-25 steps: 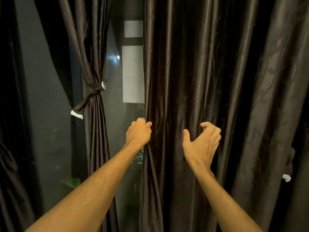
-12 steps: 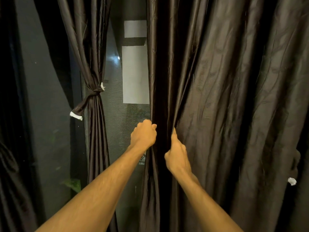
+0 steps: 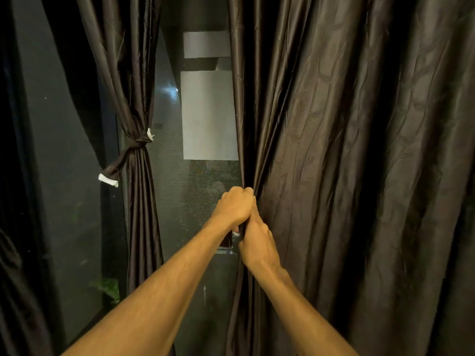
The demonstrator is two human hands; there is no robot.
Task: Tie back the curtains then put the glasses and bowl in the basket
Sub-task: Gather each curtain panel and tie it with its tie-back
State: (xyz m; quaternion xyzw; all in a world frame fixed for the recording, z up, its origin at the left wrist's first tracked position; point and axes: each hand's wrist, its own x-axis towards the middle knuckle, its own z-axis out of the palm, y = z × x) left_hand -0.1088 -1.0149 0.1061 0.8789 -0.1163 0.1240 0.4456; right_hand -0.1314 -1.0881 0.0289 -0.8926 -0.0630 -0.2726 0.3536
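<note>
A wide dark brown curtain [image 3: 347, 163] hangs loose over the right half of the view. My left hand [image 3: 235, 208] grips its left edge in a fist at waist height. My right hand [image 3: 257, 242] grips the same gathered edge just below, touching the left hand. On the left, a second dark curtain [image 3: 140, 201] is gathered and bound by a knotted fabric tie [image 3: 136, 146] with white ends. No glasses, bowl or basket are in view.
Between the curtains is a dark window pane [image 3: 200, 201] with pale rectangles [image 3: 208, 114] showing through it. A green leafy plant [image 3: 108, 287] sits low on the left behind the glass. Another dark drape [image 3: 15, 253] runs along the far left edge.
My right hand, open a second ago, has closed on the curtain's edge and slid left under my left hand. Both hands have pulled the curtain edge rightwards, widening the gap.
</note>
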